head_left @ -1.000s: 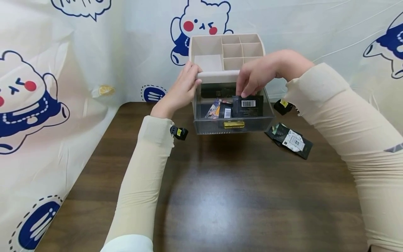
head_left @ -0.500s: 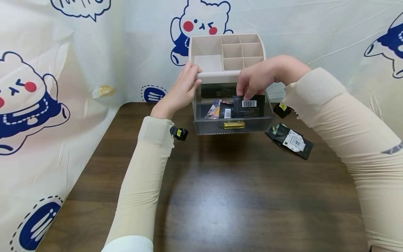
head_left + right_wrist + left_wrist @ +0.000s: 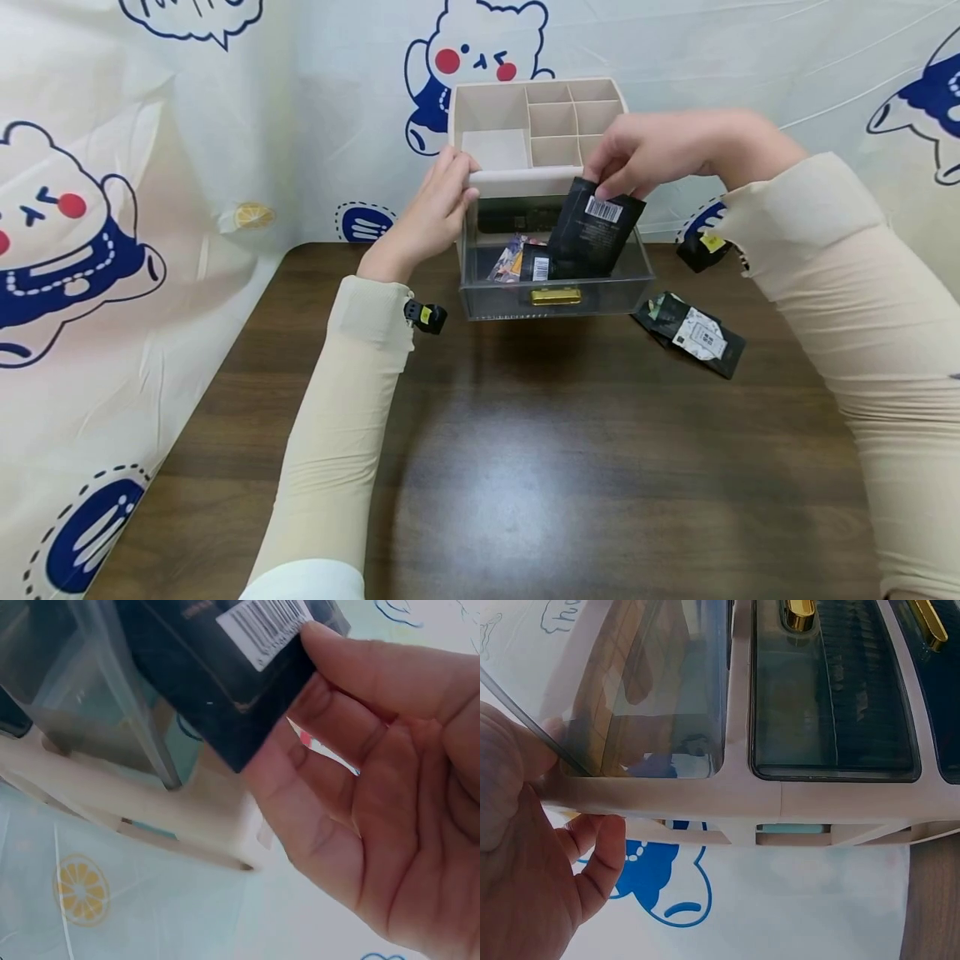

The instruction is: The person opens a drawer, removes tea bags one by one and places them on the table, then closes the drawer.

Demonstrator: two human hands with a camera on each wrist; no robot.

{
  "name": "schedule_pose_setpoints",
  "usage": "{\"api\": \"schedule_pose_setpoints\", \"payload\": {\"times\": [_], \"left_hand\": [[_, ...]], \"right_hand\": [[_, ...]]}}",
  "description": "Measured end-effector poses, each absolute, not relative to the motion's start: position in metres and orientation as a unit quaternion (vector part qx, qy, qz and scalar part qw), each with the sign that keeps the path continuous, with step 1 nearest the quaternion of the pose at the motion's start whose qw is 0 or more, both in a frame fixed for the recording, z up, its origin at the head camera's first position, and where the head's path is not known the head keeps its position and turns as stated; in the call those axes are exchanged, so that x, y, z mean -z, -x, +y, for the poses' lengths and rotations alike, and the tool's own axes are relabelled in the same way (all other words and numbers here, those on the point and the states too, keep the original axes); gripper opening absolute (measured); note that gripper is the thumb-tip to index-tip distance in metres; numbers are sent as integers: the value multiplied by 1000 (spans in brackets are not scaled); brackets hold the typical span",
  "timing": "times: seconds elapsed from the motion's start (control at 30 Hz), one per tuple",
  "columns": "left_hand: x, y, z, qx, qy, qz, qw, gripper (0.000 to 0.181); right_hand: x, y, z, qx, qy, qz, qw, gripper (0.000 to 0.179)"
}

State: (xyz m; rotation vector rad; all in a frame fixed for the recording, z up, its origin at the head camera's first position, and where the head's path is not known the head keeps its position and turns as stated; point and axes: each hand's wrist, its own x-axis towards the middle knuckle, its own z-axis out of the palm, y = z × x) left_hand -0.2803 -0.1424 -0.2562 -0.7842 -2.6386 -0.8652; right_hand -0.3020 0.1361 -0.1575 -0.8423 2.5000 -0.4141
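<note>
My right hand (image 3: 637, 158) pinches the top edge of a black sachet (image 3: 596, 229) with a white barcode, thumb in front. The sachet tilts, its lower end inside the pulled-out clear grey drawer (image 3: 480, 298), which has a gold handle (image 3: 556, 296). In the right wrist view the thumb lies beside the barcode (image 3: 264, 630). My left hand (image 3: 433, 212) grips the upper left front corner of the cream desktop organizer (image 3: 498, 177); the left wrist view shows its fingers (image 3: 604, 859) around the frame. A smaller black sachet (image 3: 534, 262) and a colourful packet (image 3: 512, 257) lie in the drawer.
A few black sachets (image 3: 693, 333), one with a white label, lie overlapping on the brown wooden table (image 3: 480, 467), right of the drawer. Open compartments (image 3: 555, 119) top the organizer. Lower drawers (image 3: 836, 712) show in the left wrist view. A printed cloth (image 3: 345, 100) hangs behind.
My right hand has risen and moved right, lifting the barcoded black sachet partly up from the drawer and tilting it. The left hand stays on the organizer's corner.
</note>
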Motion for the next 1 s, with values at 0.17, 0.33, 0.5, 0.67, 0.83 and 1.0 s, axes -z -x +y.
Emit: {"api": "schedule_pose_setpoints", "payload": {"times": [0.17,0.33,0.5,0.67,0.83,1.0], "left_hand": [[257,279,-144,295,261,-910,126,22],[257,278,-146,295,261,-911,126,22],[255,277,-147,295,260,-911,125,22],[253,278,-147,294,263,-910,129,23],[250,279,-149,288,269,-908,139,22],[247,278,-152,293,266,-908,139,22]], "right_hand": [[151,305,153,203,276,918,198,21],[150,307,181,276,245,916,157,17],[158,308,214,338,233,903,126,14],[175,308,251,418,215,875,116,14],[197,310,286,508,194,831,117,14],[227,308,311,615,176,754,148,20]]}}
